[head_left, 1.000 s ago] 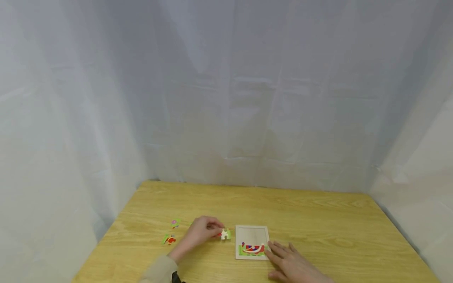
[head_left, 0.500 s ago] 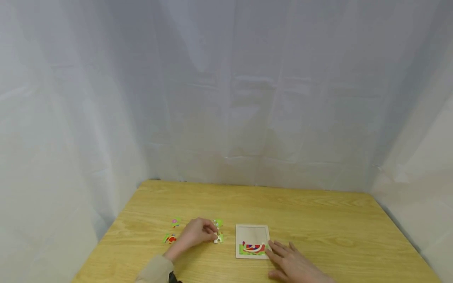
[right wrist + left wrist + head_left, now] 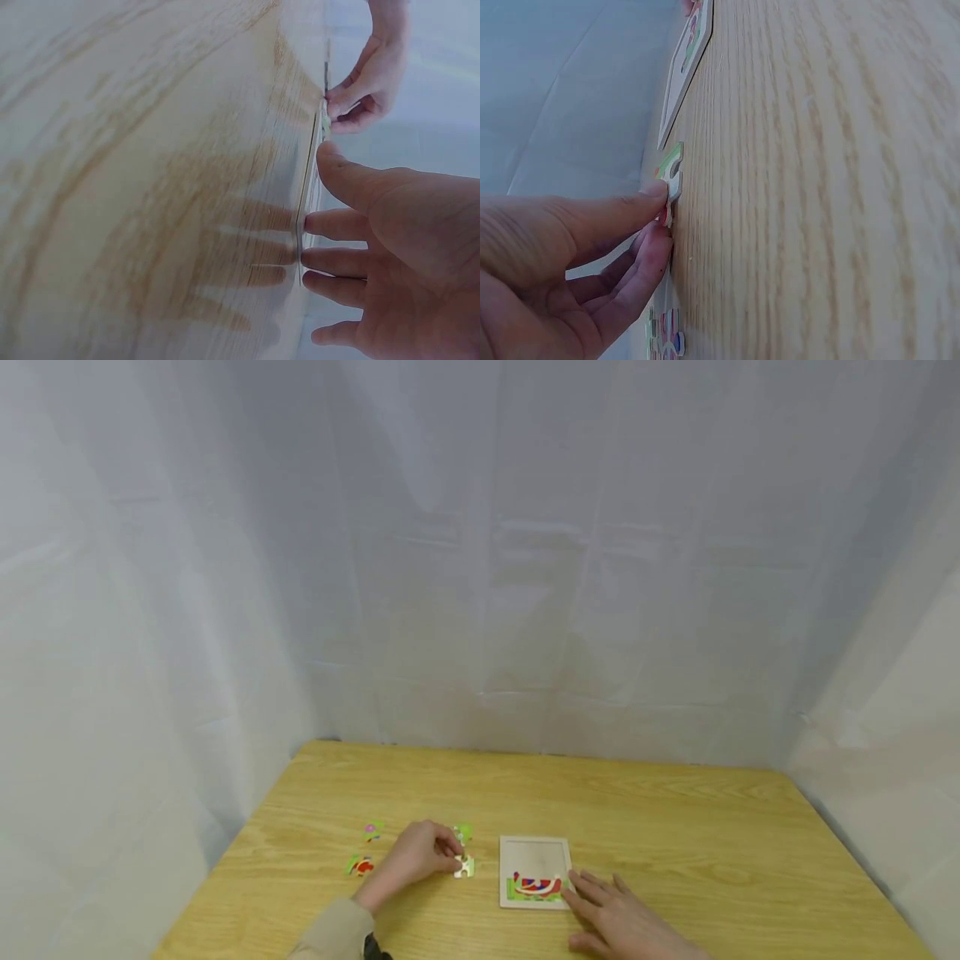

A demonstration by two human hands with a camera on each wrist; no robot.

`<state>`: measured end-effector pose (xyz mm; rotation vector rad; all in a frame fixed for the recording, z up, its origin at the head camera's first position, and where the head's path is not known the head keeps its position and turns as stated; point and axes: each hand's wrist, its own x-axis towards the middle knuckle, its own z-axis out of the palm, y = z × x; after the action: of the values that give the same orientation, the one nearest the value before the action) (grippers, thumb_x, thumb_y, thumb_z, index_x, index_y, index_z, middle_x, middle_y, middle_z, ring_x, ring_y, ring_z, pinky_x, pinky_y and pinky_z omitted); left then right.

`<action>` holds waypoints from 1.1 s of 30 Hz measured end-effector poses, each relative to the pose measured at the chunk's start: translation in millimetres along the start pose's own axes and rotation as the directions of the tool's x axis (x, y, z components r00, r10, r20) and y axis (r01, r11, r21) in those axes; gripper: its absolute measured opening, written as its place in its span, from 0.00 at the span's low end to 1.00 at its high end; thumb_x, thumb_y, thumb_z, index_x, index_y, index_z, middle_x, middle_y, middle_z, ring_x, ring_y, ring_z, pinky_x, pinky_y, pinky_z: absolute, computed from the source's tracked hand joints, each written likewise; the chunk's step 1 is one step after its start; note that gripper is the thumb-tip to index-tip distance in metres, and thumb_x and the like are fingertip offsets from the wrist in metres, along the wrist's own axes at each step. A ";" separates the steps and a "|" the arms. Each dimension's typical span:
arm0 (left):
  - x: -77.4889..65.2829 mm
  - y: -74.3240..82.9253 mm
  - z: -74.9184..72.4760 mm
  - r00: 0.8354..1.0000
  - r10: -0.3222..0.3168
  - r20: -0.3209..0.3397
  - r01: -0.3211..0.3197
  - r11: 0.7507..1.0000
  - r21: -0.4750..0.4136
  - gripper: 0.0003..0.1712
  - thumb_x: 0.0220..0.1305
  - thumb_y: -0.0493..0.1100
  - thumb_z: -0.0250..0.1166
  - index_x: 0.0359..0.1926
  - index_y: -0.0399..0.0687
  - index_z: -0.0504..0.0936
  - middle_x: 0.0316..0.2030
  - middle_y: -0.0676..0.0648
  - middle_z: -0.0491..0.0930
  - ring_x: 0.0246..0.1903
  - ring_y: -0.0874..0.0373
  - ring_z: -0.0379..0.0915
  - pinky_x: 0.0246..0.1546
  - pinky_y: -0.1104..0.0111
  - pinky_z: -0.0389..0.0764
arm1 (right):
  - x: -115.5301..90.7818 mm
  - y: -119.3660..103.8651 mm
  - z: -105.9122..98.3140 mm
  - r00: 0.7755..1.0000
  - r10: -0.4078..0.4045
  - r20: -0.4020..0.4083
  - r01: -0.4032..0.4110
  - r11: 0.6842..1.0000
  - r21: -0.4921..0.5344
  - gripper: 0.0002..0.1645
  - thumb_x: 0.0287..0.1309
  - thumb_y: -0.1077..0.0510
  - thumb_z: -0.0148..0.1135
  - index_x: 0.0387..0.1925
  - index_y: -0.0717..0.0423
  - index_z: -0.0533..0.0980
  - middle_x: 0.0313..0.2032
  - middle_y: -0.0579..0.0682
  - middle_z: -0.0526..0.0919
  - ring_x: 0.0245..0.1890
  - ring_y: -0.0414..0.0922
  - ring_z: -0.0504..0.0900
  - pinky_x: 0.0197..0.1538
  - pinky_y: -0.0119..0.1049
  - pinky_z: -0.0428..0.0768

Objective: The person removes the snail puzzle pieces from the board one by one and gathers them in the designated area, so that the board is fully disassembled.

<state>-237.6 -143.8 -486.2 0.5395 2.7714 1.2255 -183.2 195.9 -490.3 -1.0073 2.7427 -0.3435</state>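
My left hand (image 3: 422,853) pinches a white-and-green jigsaw piece (image 3: 466,867) between thumb and fingers, left of the puzzle tray. In the left wrist view the piece (image 3: 673,166) is tilted, close over the table, its near part covered by the thumb (image 3: 654,190). The shallow wooden puzzle tray (image 3: 504,860) has joined red, white, blue and green pieces (image 3: 537,887) along its near end; bare wood shows at its far end. At the tray's right edge rest the fairly straight, spread fingers of my right hand (image 3: 618,917).
Just behind the held piece lies a green jigsaw piece (image 3: 462,832). Farther left are a red-and-green piece (image 3: 362,866) and one with a pink flower (image 3: 371,831). White sheeting (image 3: 525,610) hangs behind and beside the wooden table (image 3: 675,827).
My left hand has drawn the jigsaw piece a little left, away from the tray, and has stayed nearly still since. The green piece behind it has come into view. My right hand stays put.
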 end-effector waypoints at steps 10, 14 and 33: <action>0.3 -2.1 -0.1 1.000 -0.009 0.002 0.009 1.000 0.025 0.08 0.51 0.33 0.78 0.31 0.42 0.87 0.26 0.52 0.83 0.26 0.64 0.74 0.27 0.74 0.76 | -0.9 1.0 1.7 1.000 -0.011 -0.015 0.011 1.000 0.014 0.42 0.69 0.34 0.55 0.71 0.59 0.69 0.71 0.62 0.68 0.71 0.62 0.66 0.65 0.71 0.64; 1.7 2.1 -0.2 0.999 -0.007 -0.044 0.009 0.998 0.059 0.05 0.56 0.35 0.75 0.33 0.44 0.87 0.28 0.54 0.82 0.28 0.64 0.74 0.28 0.73 0.76 | -1.2 0.9 0.6 1.000 -0.017 -0.026 0.017 1.000 0.006 0.42 0.69 0.34 0.55 0.70 0.60 0.70 0.70 0.63 0.69 0.70 0.63 0.66 0.65 0.71 0.64; 14.5 25.4 17.0 0.995 0.085 -0.060 -0.084 0.996 0.018 0.02 0.65 0.38 0.69 0.37 0.45 0.88 0.33 0.52 0.85 0.28 0.66 0.77 0.29 0.74 0.79 | 1.1 -3.9 -5.9 0.985 -0.039 -0.168 0.047 0.998 0.049 0.35 0.73 0.40 0.55 0.66 0.62 0.73 0.67 0.62 0.73 0.65 0.62 0.73 0.63 0.71 0.66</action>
<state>-240.4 -111.1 -478.2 0.6372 2.8380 1.2584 -183.3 193.1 -483.8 -1.0710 2.8458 -0.5275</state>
